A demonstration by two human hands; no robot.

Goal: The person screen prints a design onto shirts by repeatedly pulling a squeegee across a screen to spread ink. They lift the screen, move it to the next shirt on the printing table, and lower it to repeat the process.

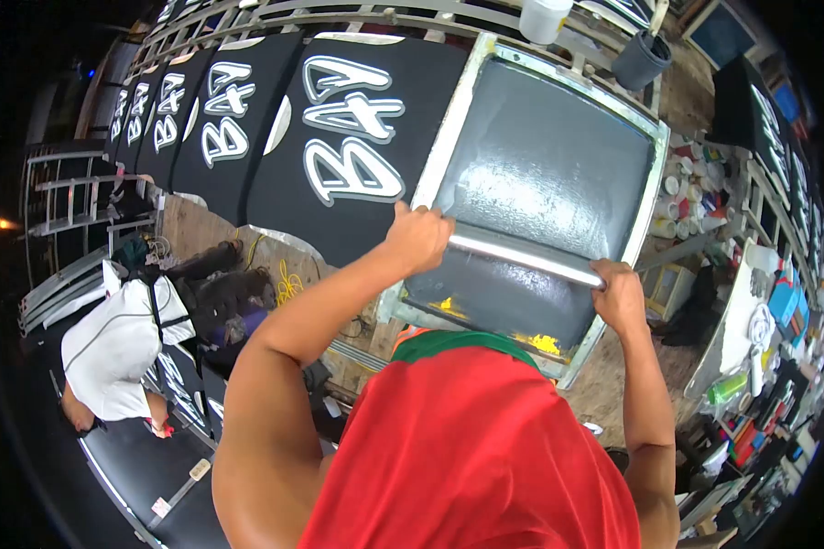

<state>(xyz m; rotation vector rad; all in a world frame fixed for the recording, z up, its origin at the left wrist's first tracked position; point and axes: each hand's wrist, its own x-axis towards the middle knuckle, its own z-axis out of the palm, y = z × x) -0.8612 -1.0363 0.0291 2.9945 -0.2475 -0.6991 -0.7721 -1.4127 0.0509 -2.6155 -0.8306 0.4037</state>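
My left hand [419, 240] is wrapped around the left end of a silver squeegee [524, 259]. Its right end sits in the closed fingers of my right hand [619, 295]. The squeegee lies across a screen printing frame [451, 123] with pale, worn rails. Glossy dark ink [545, 146] covers the mesh beyond the bar. Yellow patches [545, 344] show at the near end of the frame. Just left of it, a black fabric panel [275, 197] carries white and grey "BAY" lettering. Whatever lies beneath the screen is hidden.
More lettered black panels [192, 114] continue in a row leftward. A white bucket [545, 20] and a dark pot [642, 62] stand beyond the frame. Many cups [691, 188] crowd the right side. A person in white [119, 343] bends over at lower left.
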